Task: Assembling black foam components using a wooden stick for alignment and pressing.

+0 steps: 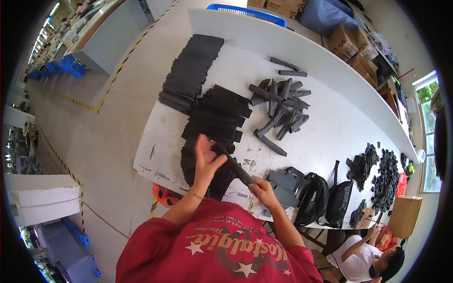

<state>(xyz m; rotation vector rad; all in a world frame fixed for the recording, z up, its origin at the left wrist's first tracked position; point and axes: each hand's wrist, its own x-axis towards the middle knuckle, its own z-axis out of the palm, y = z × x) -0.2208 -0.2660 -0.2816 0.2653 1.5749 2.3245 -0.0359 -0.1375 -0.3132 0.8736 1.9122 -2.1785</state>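
Nearer than the loose pile, a dark strip is pinched by the right hand, presumably for steadiness. The left hand is spread, nothing clearly gripped.

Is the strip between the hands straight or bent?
Straight: the strip runs in one line from beside the left hand to the right hand, which grips its lower end; no bend shows.
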